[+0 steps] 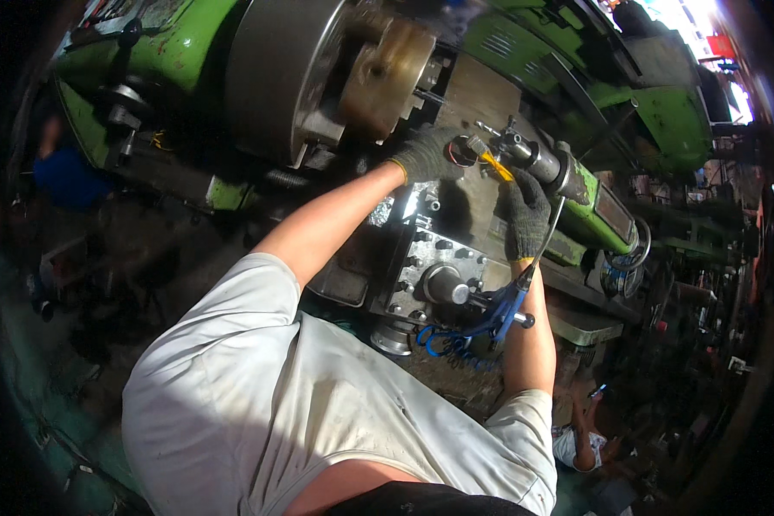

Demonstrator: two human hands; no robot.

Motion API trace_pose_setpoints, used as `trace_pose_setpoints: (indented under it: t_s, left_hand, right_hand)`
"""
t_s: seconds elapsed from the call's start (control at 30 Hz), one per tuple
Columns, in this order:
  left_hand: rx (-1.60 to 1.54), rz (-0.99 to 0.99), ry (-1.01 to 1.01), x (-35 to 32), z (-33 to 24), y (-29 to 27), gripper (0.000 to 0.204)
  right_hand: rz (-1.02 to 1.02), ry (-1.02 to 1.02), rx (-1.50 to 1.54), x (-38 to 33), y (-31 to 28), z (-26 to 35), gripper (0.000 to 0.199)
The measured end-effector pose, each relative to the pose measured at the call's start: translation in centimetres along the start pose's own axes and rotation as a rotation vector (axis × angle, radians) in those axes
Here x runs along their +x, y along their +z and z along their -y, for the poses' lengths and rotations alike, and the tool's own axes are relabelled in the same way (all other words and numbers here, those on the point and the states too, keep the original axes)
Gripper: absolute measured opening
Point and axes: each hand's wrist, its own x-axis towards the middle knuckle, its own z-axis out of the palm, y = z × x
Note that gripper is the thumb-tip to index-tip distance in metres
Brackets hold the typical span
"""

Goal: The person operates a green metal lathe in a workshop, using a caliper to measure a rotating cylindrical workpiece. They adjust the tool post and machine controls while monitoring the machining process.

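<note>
I lean over a green lathe (181,52). My left hand (426,155), in a grey knit glove, is closed on a small round ring-like part (463,151) just in front of the tailstock's metal nose (525,153). My right hand (525,213), gloved the same way, grips a thin yellow-handled tool (496,165) whose tip points at that part. Both hands work above the tool carriage (439,249). The brass-coloured workpiece in the chuck (387,69) sits to the upper left of my left hand, apart from it.
A blue air gun (509,303) with a coiled blue hose (451,344) hangs below my right wrist. The green tailstock (589,193) and its handwheel (626,254) lie to the right. Another person (580,439) sits low at the right. More green machines (671,120) stand behind.
</note>
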Motion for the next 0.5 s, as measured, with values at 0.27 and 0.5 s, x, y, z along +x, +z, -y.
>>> trace_pose_setpoints:
  t_s: [0.27, 0.5]
  left_hand:
    - [-0.201, 0.067, -0.123, 2.9, 1.8, 1.5, 0.076]
    - [-0.356, 0.06, -0.026, 4.5, 4.5, 3.2, 0.083]
  right_hand:
    - [-0.128, -0.157, -0.184, 1.1, 0.6, 3.2, 0.03]
    - [-0.16, -0.324, -0.301, 3.4, -0.1, 2.0, 0.034]
